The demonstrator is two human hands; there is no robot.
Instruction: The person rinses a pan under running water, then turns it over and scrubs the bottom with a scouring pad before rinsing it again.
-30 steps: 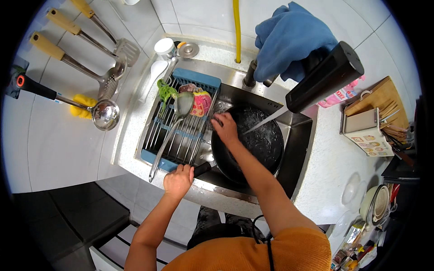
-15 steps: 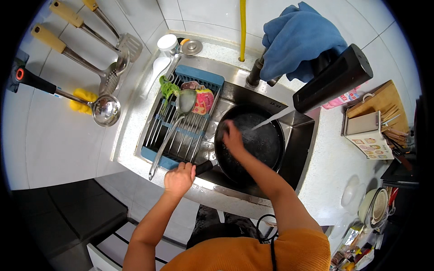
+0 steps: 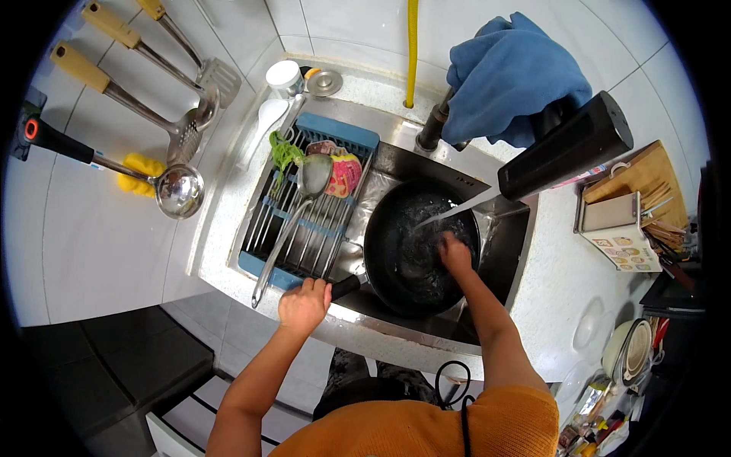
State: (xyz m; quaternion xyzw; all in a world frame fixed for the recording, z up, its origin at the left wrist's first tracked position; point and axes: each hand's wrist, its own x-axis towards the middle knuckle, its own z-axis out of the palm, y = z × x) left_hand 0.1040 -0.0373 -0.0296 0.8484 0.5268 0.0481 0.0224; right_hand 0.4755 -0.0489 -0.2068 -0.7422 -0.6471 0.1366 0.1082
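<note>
A black frying pan (image 3: 392, 282) sits tilted in the stainless steel sink, with a little water moving over its inside. My left hand (image 3: 304, 305) is closed round the end of the pan's black handle (image 3: 346, 286), at the sink's front edge. Inside the pan, on its right side, is my right hand (image 3: 455, 255), bent down against the surface. Its fingers are partly hidden and blurred, so whether they hold anything does not show. From the black faucet (image 3: 567, 145), a stream of water (image 3: 461, 207) lands in the pan beside my right hand.
Left of the pan, a blue-ended drying rack (image 3: 335, 129) spans the sink. On it lie a long-handled metal ladle (image 3: 314, 177), green leaves (image 3: 285, 156) and a pink-yellow packet (image 3: 345, 175). A blue cloth (image 3: 514, 80) drapes over the faucet. A utensil holder (image 3: 620, 232) stands right.
My right hand has swept across the pan from its left side to its right. My left hand stays on the handle. Water still runs.
</note>
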